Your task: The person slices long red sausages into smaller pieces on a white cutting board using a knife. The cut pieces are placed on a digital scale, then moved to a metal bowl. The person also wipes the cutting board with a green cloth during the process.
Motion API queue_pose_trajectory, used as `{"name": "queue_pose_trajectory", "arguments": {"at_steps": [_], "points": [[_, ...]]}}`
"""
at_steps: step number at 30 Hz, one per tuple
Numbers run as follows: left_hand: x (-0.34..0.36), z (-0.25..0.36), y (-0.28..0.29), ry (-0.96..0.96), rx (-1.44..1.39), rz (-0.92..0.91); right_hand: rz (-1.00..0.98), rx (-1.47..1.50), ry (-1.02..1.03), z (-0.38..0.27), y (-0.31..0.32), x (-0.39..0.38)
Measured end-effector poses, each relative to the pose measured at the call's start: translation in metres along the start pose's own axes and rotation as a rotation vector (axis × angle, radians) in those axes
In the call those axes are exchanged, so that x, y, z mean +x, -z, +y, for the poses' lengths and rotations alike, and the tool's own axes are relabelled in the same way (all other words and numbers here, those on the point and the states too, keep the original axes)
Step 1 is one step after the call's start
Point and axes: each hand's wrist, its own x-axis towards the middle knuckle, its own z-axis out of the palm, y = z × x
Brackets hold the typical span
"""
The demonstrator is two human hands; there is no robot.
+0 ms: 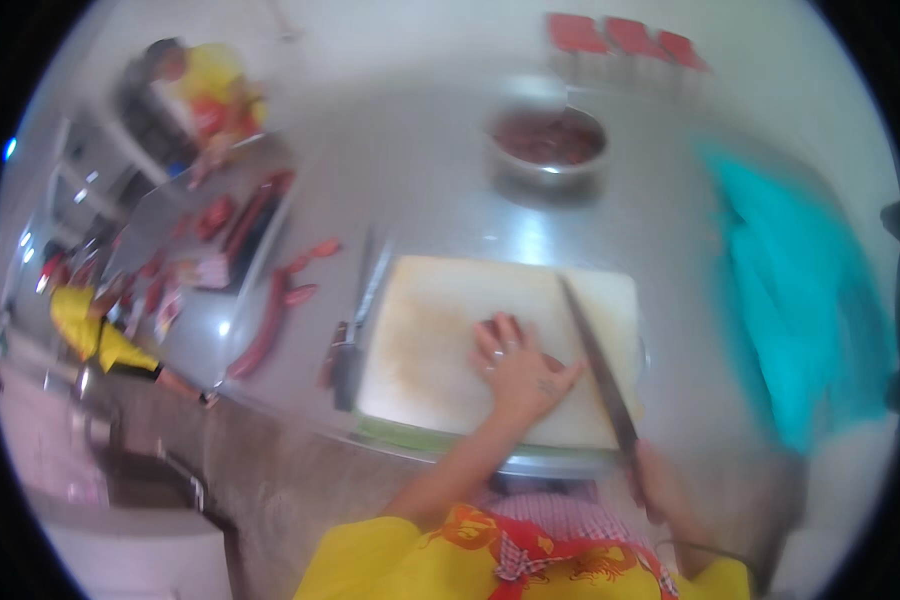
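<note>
My left hand (518, 362) presses down on a small dark red piece of meat (490, 328) on a pale cutting board (440, 330) lying on a steel table. My right hand (660, 480) grips the handle of a long knife (595, 360), whose blade lies across the board's right part, just right of my left hand, tip pointing away from me. The picture is blurred, so the piece under my fingers is mostly hidden.
A steel bowl (548, 143) of dark red meat stands behind the board. A second knife (355, 330) lies left of the board, beside long red sausages (270, 320). A teal cloth (800, 300) lies at right. Other people in yellow (215, 95) work at far left.
</note>
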Motion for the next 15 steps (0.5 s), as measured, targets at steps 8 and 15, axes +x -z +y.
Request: {"name": "queue_pose_trajectory", "arguments": {"at_steps": [8, 15], "points": [[-0.005, -0.039, 0.036, -0.146, -0.015, -0.215, -0.106, 0.390, -0.005, -0.001, 0.033, 0.024], [0.036, -0.093, 0.056, 0.191, -0.015, -0.087, -0.110, 0.237, 0.038, -0.008, 0.016, 0.012]]}}
